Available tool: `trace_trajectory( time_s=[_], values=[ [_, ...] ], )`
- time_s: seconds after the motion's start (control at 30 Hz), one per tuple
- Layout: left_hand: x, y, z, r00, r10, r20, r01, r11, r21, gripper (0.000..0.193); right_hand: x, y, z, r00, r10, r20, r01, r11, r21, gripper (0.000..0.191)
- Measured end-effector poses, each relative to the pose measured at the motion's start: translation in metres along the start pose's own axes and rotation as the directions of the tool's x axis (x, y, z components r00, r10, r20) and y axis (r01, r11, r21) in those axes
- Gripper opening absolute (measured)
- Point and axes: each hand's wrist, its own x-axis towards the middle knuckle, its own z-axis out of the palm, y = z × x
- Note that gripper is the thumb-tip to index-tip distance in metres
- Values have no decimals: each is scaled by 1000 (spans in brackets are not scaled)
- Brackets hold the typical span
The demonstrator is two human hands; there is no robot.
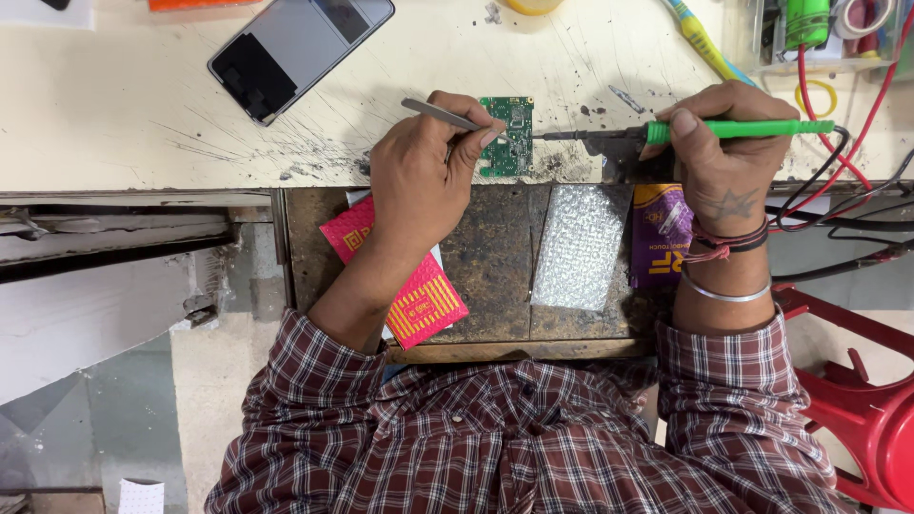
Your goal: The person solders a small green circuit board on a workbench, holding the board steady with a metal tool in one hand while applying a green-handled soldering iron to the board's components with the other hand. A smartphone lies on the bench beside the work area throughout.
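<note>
Small green circuit board [507,135] lies flat at bench edge, components up. My left hand [419,176] pinches tweezers [440,113] onto it; my right hand [724,143] grips green soldering iron [705,130], tip just right of board.

A circuit board [507,135] lies near the front edge of the workbench [133,114]. The left hand [419,176] rests on its left side, holding tweezers [440,114]. The right hand [724,157], to the right, holds a soldering iron [705,131] pointing left toward the board. A phone [297,52] lies behind and left.
</note>
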Motion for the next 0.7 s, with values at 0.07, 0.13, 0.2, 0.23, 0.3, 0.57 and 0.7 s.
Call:
trace_trajectory(
  time_s=[0.07, 0.13, 0.2, 0.23, 0.3, 0.57, 0.7],
  values=[
    [1, -1, 0, 1000, 15, -11, -15, 1000, 3, 16, 1, 1, 0, 1000, -3, -7, 3, 1000, 2, 37],
    [-1, -1, 0, 1000, 13, -4, -13, 1000, 21, 16, 0, 0, 0, 1000, 7, -6, -7, 1000, 6, 37],
    [-1, -2, 1, 1000, 5, 12, -6, 1000, 8, 15, 0, 0, -1, 1000, 4, 7, -4, 1000, 14, 36],
    [0, -2, 2, 1000, 7, 17, -7, 1000, 3, 15, 1, 1, -2, 1000, -5, 13, 5, 1000, 11, 36],
    [0, -3, 2, 1000, 15, 5, -15, 1000, 3, 15, 2, 1, -3, 1000, -19, 21, 19, 1000, -3, 37],
    [0, -2, 0, 1000, 13, 5, -13, 1000, 4, 16, 0, 2, -2, 1000, 1, 6, -1, 1000, 20, 35],
    [0, -1, 0, 1000, 5, 3, -5, 1000, -1, 16, 1, 1, -2, 1000, -3, -1, 3, 1000, 16, 34]
  ],
)
